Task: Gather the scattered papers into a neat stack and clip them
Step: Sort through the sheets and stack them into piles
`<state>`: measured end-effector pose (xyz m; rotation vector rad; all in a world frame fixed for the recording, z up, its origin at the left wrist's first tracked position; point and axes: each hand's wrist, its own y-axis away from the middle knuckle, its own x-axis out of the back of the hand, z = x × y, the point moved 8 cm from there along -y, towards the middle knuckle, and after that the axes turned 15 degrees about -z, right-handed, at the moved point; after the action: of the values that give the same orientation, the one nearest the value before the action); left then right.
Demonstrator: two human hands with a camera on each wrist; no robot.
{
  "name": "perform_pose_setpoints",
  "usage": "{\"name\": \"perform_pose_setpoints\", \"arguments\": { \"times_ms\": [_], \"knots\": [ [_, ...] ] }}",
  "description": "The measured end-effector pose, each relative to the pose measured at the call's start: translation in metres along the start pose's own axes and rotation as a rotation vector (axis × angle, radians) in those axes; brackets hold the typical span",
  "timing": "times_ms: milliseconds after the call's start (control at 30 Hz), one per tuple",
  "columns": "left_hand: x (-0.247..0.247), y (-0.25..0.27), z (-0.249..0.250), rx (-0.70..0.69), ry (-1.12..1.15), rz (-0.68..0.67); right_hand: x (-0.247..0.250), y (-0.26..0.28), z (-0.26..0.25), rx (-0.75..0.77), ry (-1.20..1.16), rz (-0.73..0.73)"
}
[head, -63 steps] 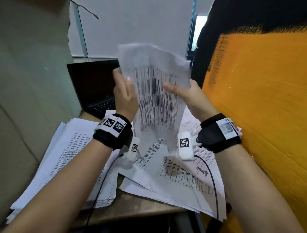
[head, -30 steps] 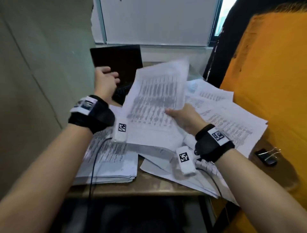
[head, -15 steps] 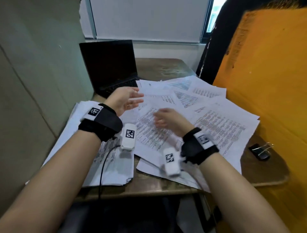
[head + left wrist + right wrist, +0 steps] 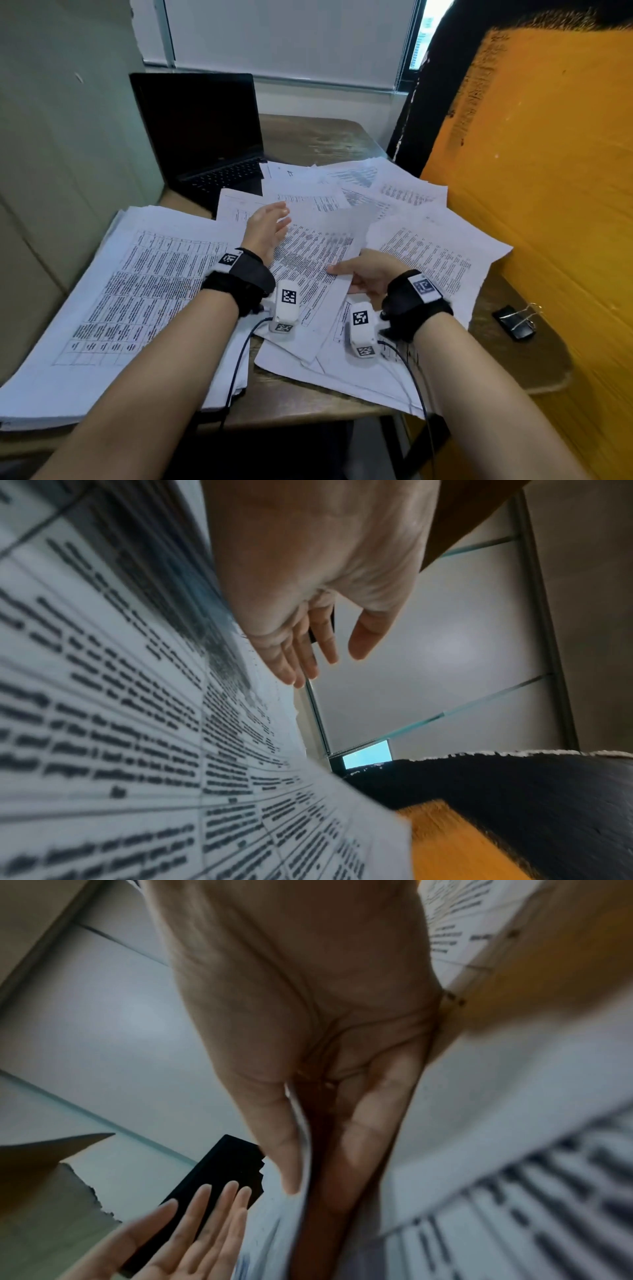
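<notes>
In the head view my right hand (image 4: 344, 278) pinches the near edge of one printed sheet (image 4: 318, 246), thumb on top, and the sheet is tilted up off the scattered papers (image 4: 431, 250). The right wrist view shows thumb and fingers (image 4: 291, 1150) closed on that sheet's edge (image 4: 303, 1139). My left hand (image 4: 274, 219) hovers at the sheet's left side, fingers straight and holding nothing; its open palm (image 4: 308, 631) shows beside the printed page (image 4: 137, 723). A thick squared stack (image 4: 137, 291) lies at the left. A black binder clip (image 4: 515, 323) sits on the table at the right.
An open black laptop (image 4: 198, 130) stands at the back left, its keyboard partly under papers. The wooden table (image 4: 315, 140) is bare behind the papers. An orange board (image 4: 548, 171) walls in the right side and a grey panel (image 4: 61, 137) the left.
The bundle held upright in both hands is gone from them. My right hand has since pinched a single sheet from the scattered pile and raised it; my left hand moved forward, open.
</notes>
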<state>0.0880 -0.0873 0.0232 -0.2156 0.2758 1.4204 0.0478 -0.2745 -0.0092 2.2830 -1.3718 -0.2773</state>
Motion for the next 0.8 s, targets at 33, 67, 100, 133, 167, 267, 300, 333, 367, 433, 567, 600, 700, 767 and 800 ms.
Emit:
{"name": "perform_pose_setpoints", "arguments": {
  "times_ms": [33,67,100,133,167,267,300,333,367,433,567,600,700,767,800],
  "knots": [
    [0.003,0.000,-0.002,-0.018,0.024,0.001,0.002,-0.001,-0.002,0.011,0.016,-0.003],
    [0.006,-0.001,-0.003,-0.036,0.052,-0.003,0.004,-0.002,-0.003,0.038,0.003,0.001],
    [0.010,-0.002,-0.005,-0.057,0.079,-0.003,0.009,-0.005,-0.002,0.078,-0.034,0.003],
    [0.014,-0.004,-0.005,-0.083,0.105,-0.003,0.014,-0.007,-0.001,0.126,-0.084,0.011],
    [0.018,-0.005,-0.004,-0.104,0.122,0.006,0.020,-0.011,0.001,0.179,-0.133,0.030],
    [0.022,-0.008,0.001,-0.142,0.120,0.020,0.033,-0.018,0.007,0.272,-0.227,0.103],
    [0.022,-0.008,0.002,-0.144,0.098,0.020,0.036,-0.018,0.005,0.294,-0.240,0.123],
    [0.021,-0.008,0.002,-0.145,0.073,0.017,0.039,-0.018,0.000,0.307,-0.230,0.138],
    [0.021,-0.008,0.002,-0.140,0.040,0.019,0.041,-0.016,-0.007,0.302,-0.181,0.151],
    [0.023,-0.010,-0.001,-0.130,-0.006,0.029,0.045,-0.014,-0.025,0.280,-0.052,0.116],
    [0.024,-0.015,-0.012,-0.057,-0.098,-0.007,0.065,-0.017,-0.041,0.369,-0.079,0.089],
    [0.020,-0.015,-0.015,-0.025,-0.162,-0.036,0.067,-0.018,-0.039,0.390,-0.121,0.081],
    [0.009,-0.013,-0.020,0.043,-0.357,-0.101,0.074,-0.015,-0.036,0.409,-0.155,0.078],
    [0.012,-0.012,-0.015,0.002,-0.396,-0.051,0.090,-0.013,-0.036,0.442,-0.207,0.143],
    [0.017,-0.013,-0.012,-0.035,-0.349,-0.011,0.103,-0.010,-0.034,0.467,-0.251,0.228]
  ]
}}
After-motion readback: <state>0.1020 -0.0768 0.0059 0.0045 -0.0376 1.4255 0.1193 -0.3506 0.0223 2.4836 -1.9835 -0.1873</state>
